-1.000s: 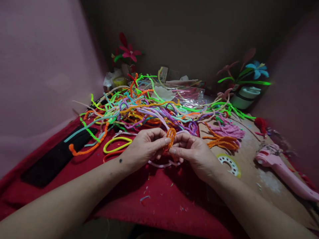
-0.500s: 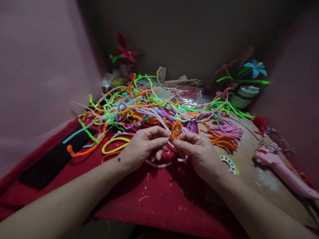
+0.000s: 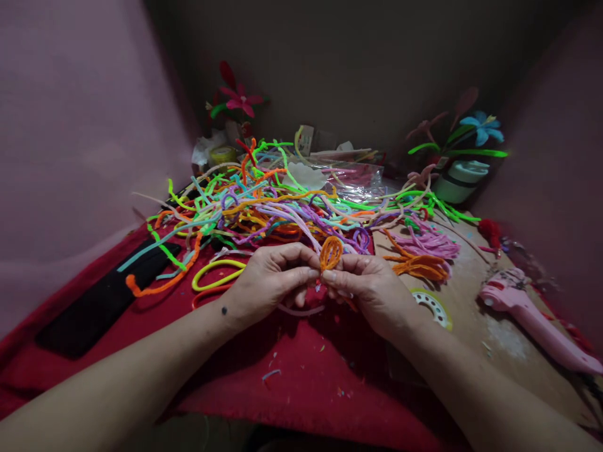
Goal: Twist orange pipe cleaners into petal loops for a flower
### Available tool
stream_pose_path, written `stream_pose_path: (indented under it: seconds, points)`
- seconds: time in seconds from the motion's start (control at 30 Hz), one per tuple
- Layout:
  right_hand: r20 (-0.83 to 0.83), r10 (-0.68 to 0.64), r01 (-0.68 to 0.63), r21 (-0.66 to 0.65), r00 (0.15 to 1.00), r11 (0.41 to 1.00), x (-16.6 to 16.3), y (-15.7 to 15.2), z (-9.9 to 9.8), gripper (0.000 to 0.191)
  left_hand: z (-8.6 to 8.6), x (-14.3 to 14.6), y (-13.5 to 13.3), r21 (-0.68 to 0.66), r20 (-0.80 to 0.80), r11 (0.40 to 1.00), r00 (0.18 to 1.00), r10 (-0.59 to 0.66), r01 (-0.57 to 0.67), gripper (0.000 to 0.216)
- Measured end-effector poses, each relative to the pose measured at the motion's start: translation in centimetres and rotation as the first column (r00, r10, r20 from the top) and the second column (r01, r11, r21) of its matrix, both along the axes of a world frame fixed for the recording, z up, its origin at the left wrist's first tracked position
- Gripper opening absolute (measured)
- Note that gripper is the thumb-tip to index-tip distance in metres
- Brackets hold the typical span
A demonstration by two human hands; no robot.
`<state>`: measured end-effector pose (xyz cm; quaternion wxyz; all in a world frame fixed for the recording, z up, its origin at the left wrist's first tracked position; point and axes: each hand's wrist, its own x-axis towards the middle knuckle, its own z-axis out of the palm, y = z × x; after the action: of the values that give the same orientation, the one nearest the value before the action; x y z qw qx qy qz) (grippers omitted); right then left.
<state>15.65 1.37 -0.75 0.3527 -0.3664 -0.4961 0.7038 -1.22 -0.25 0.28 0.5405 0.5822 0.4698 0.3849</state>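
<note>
Both hands [image 3: 276, 279] [image 3: 365, 285] pinched shut on an orange pipe-cleaner loop [image 3: 331, 252]

— The orange looped pipe cleaner [image 3: 331, 252] in the right hand [image 3: 372, 292]?
— Fuzzy, matt. Under the hand, red cloth [image 3: 301, 364], matt; to its right, a smooth pink plastic tool [image 3: 532, 317].

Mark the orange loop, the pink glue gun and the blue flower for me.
orange loop [image 3: 331, 252], head view, on the middle of the coil.
pink glue gun [image 3: 532, 320], head view, on its long handle.
blue flower [image 3: 481, 123], head view, on its petals.
</note>
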Motion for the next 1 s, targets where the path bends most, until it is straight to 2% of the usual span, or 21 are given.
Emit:
stream_pose_path:
  seconds: [0.2, 0.37, 0.43, 0.5, 0.57, 0.63, 0.7, 0.8, 0.93, 1.0]
  points:
    - [-0.016, -0.136, 0.137, 0.066, 0.991, 0.988, -0.41, -0.34, -0.09, 0.019, -0.18, -0.03, -0.09, 0.165, -0.184, 0.986, 0.982, 0.036, -0.005, 0.008]
    - [-0.005, -0.15, 0.149, 0.17, 0.989, 0.974, -0.59, -0.59, -0.27, 0.018, -0.41, 0.19, -0.3, 0.309, -0.267, 0.951, 0.961, 0.07, 0.016, 0.011]
    - [-0.006, -0.135, 0.133, 0.201, 0.991, 0.97, -0.55, -0.72, -0.27, 0.016, -0.38, 0.31, -0.44, 0.318, -0.29, 0.948, 0.955, 0.066, 0.031, 0.01]
    - [0.016, -0.129, 0.123, 0.218, 0.991, 0.968, -0.46, -0.81, -0.27, 0.015, -0.23, 0.44, -0.55, 0.239, -0.264, 0.971, 0.964, 0.04, 0.026, 0.009]
    - [0.034, -0.138, 0.129, 0.202, 0.99, 0.971, -0.36, -0.8, -0.3, 0.016, 0.0, 0.57, -0.57, 0.077, -0.172, 0.997, 0.985, 0.005, 0.009, 0.01]
    - [0.042, -0.141, 0.133, 0.166, 0.989, 0.977, -0.3, -0.7, -0.38, 0.017, 0.18, 0.69, -0.53, -0.071, -0.065, 0.997, 0.998, -0.023, 0.019, 0.013]
    - [0.051, -0.13, 0.122, 0.143, 0.99, 0.982, -0.29, -0.58, -0.47, 0.019, 0.24, 0.81, -0.48, -0.116, 0.001, 0.993, 1.0, -0.021, 0.021, 0.017]
    - [0.06, -0.081, 0.071, 0.151, 0.995, 0.986, -0.4, -0.54, -0.54, 0.022, 0.1, 0.89, -0.42, -0.026, 0.0, 1.0, 1.0, 0.003, -0.003, 0.02]
    - [0.112, -0.032, 0.016, 0.143, 0.993, 0.99, -0.62, -0.75, -0.49, 0.021, 0.13, 0.68, -0.24, 0.211, -0.169, 0.977, 0.982, 0.078, -0.041, 0.015]
    - [0.14, -0.011, -0.004, 0.112, 0.99, 0.994, -0.67, -0.84, -0.48, 0.019, 0.36, 0.48, -0.07, 0.259, -0.204, 0.965, 0.973, 0.106, -0.05, 0.011]
